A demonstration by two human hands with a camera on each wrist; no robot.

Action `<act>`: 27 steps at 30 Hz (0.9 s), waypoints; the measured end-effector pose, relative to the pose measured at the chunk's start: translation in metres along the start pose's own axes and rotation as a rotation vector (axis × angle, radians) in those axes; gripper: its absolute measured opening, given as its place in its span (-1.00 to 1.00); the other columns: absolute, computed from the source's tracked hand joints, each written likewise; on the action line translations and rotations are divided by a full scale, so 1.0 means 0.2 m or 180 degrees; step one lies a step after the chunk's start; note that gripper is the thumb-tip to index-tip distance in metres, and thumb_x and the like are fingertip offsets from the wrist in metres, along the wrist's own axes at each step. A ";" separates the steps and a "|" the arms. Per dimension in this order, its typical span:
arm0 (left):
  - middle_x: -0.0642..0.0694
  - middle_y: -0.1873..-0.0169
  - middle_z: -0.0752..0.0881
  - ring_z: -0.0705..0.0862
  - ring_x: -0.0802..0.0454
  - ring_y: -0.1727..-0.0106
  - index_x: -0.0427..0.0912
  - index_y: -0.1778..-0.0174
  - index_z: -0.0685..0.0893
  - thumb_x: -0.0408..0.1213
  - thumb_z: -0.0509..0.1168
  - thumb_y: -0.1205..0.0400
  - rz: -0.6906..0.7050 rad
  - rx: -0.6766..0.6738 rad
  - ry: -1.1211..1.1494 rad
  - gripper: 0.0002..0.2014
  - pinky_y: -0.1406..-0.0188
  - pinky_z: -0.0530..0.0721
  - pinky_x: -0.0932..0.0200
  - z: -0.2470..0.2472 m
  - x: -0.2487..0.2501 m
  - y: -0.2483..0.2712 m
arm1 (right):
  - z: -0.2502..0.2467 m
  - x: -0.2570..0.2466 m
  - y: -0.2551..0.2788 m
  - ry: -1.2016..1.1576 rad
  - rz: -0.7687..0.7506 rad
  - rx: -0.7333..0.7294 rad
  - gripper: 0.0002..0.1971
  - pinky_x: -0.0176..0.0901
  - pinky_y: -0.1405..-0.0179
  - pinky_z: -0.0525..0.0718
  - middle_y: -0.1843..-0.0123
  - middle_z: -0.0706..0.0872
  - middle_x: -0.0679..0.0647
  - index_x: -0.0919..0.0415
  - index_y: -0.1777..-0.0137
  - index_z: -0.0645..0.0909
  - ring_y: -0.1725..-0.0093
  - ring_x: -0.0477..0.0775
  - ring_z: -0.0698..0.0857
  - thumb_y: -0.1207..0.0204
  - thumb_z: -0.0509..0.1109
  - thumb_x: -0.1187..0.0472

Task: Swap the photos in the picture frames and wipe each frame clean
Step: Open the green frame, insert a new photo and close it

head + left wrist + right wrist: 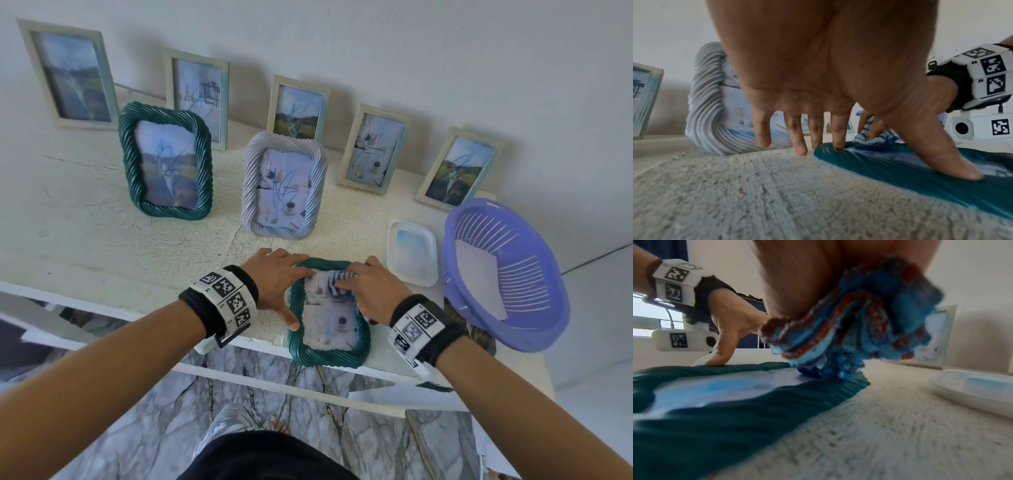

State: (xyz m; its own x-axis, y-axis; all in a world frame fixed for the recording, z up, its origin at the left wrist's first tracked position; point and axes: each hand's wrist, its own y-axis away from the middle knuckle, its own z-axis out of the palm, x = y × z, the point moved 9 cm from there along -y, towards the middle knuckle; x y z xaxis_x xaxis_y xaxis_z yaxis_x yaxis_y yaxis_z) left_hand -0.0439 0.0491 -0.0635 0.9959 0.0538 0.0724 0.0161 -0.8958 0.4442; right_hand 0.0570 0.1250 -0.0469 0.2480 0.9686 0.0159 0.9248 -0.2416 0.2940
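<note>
The wiping step is judged under way: a green frame [328, 313] lying flat at the table [102, 222] edge is steadied by the spread left hand [277, 281], while a bunched cloth [855, 331] (blue, striped) is gripped by the right hand [371, 287] against its far glass corner. Strokes toward the near edge seem needed next; 7 other frames stand unwiped.

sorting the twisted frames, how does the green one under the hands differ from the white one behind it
Colour: the green frame is dark teal, the white frame pale grey-white.
Pose: the green frame lies flat at the table edge; the white frame stands upright.
Handling: the left hand steadies the green frame while the right hand presses a cloth on its glass; the white frame is untouched.
Marks: the white frame's glass shows blue scribble.
Both share a twisted rope-like border.
</note>
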 end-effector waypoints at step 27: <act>0.05 -0.70 0.03 0.17 -0.10 -0.64 0.15 -0.67 0.09 0.54 0.35 -0.22 -0.0033 0.0034 0.0117 0.14 -0.57 0.19 -0.17 0.02 -0.01 -0.01 | 0.18 -0.37 0.24 -0.0288 -0.0330 -0.0067 -0.56 0.02 -0.28 0.41 -0.37 0.51 0.10 0.01 -0.38 0.55 -0.28 0.20 0.45 -0.50 0.29 0.26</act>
State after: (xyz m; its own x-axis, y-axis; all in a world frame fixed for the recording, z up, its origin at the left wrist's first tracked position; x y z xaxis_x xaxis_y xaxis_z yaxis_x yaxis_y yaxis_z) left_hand -0.0459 0.0486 -0.0684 0.9918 0.0792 0.1006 0.0277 -0.8998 0.4354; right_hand 0.0945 0.0403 -0.0686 0.1774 0.9789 -0.1014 0.9407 -0.1384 0.3096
